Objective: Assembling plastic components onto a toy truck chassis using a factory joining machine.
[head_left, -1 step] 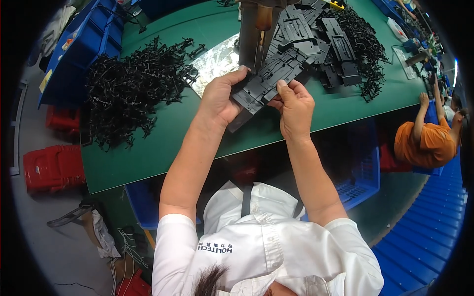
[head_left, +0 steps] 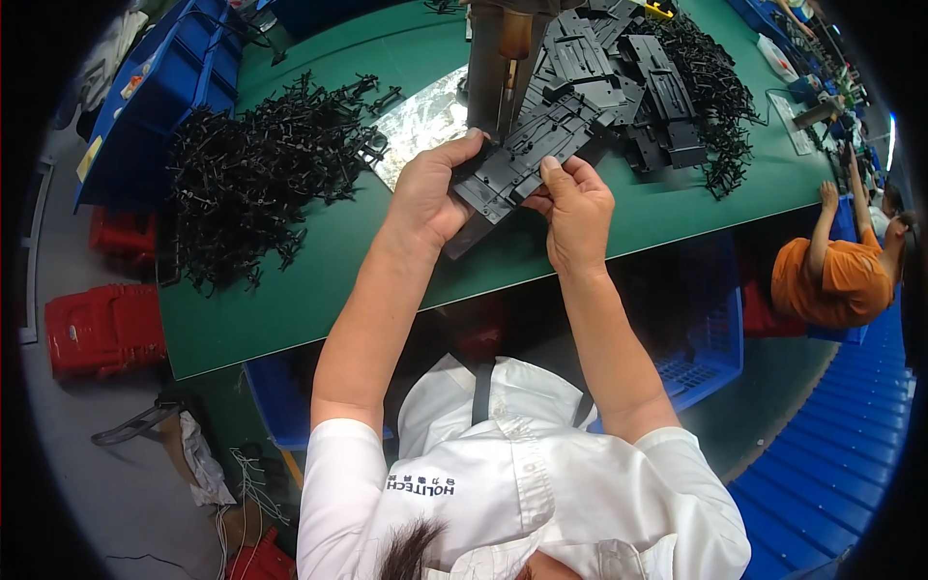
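Note:
A flat black plastic panel (head_left: 530,155) with raised ribs and small posts lies tilted under a vertical machine head (head_left: 509,72) with a thin metal tip. My left hand (head_left: 430,193) grips its left end, thumb pointing up beside the machine head. At the near right edge my right hand (head_left: 578,208) pinches the panel, thumb on top and fingers partly hidden below. Whether the tip touches the panel I cannot tell. Beyond it, more black panels (head_left: 662,92) lie in an overlapping heap.
On the green table (head_left: 387,280), a large pile of small black plastic parts (head_left: 261,164) sits left, another pile (head_left: 720,97) right. A shiny silver sheet (head_left: 425,116) lies behind my left hand. Blue bins (head_left: 159,97) stand far left. A person in orange (head_left: 836,280) sits at right.

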Demonstrator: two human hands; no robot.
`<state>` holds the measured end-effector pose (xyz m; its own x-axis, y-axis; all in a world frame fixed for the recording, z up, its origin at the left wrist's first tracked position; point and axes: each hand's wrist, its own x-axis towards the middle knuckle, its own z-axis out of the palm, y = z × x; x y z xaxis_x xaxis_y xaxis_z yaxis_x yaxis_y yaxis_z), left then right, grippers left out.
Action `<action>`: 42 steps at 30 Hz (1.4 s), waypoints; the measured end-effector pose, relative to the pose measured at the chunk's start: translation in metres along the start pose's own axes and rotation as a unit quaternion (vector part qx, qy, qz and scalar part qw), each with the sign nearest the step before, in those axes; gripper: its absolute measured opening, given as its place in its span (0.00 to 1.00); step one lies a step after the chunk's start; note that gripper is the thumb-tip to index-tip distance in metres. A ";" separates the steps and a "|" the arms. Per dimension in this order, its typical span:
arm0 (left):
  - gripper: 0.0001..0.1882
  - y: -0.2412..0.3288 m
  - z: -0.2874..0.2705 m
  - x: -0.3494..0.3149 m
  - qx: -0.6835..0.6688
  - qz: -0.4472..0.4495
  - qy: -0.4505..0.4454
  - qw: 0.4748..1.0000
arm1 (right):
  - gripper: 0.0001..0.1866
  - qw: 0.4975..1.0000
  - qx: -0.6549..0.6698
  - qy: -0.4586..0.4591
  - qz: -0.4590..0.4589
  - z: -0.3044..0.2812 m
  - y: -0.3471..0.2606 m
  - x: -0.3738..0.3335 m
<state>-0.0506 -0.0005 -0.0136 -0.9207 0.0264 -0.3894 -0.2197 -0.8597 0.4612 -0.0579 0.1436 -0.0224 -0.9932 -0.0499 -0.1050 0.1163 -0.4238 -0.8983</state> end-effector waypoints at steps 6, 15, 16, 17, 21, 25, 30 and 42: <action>0.10 0.000 0.000 -0.003 0.003 -0.004 -0.019 1.000 | 0.07 1.000 -0.009 -0.003 -0.004 -0.004 0.006 0.001; 0.10 -0.003 -0.015 -0.015 0.050 0.029 -0.020 0.998 | 0.08 0.999 -0.013 -0.029 0.023 -0.004 0.010 -0.012; 0.10 -0.003 -0.017 -0.017 0.048 0.033 -0.011 0.998 | 0.08 0.999 -0.012 -0.029 0.023 -0.003 0.010 -0.014; 0.10 -0.002 -0.017 -0.020 0.049 0.032 -0.011 0.998 | 0.08 0.999 -0.007 -0.034 0.031 -0.002 0.011 -0.015; 0.11 -0.001 -0.013 -0.024 0.025 0.028 -0.023 0.999 | 0.08 0.998 -0.005 -0.032 0.051 0.002 0.007 -0.017; 0.12 0.003 -0.010 -0.021 0.020 0.013 -0.023 0.999 | 0.08 0.998 -0.001 -0.036 0.049 0.002 0.006 -0.014; 0.11 0.006 -0.011 -0.013 0.025 0.005 -0.026 0.999 | 0.08 0.999 0.003 -0.024 0.042 0.004 0.007 -0.012; 0.08 0.023 -0.010 0.001 0.081 -0.003 -0.030 0.996 | 0.08 0.999 0.023 -0.010 0.022 0.013 0.014 -0.008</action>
<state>-0.0530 -0.0250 -0.0114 -0.9357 0.0668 -0.3464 -0.2707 -0.7655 0.5837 -0.0481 0.1261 -0.0282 -0.9872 -0.0862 -0.1345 0.1592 -0.4614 -0.8728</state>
